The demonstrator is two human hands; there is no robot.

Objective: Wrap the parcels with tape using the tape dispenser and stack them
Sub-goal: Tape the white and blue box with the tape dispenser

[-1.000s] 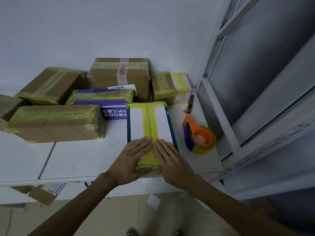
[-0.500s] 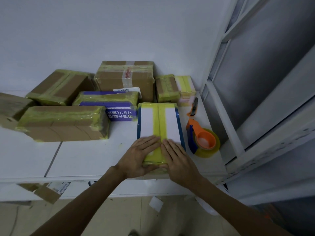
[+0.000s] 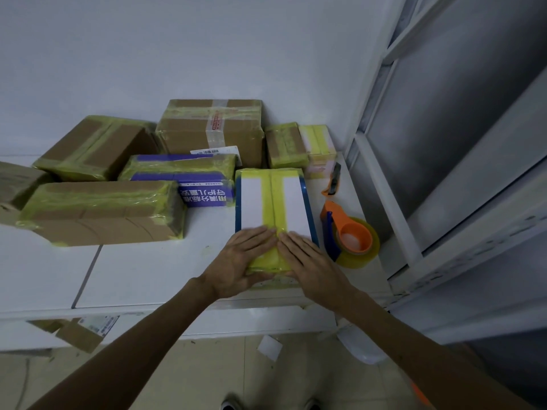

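Observation:
A white parcel with blue edges (image 3: 251, 199) lies on the white table (image 3: 142, 270), a yellow tape strip running down its middle. My left hand (image 3: 239, 261) and my right hand (image 3: 307, 261) lie flat side by side on its near end, fingers straight, pressing the tape down. The orange tape dispenser (image 3: 349, 238) with its yellowish roll stands on the table just right of the parcel, untouched.
Several taped parcels fill the back of the table: a long brown one (image 3: 103, 214), a purple one (image 3: 189, 184), a big brown box (image 3: 213, 128) and small ones (image 3: 299, 146). An orange-black cutter (image 3: 334, 180) lies behind the dispenser. A metal shelf frame (image 3: 384, 187) stands on the right.
Both hands stay pressed on the parcel's near end; only the camera view has shifted slightly.

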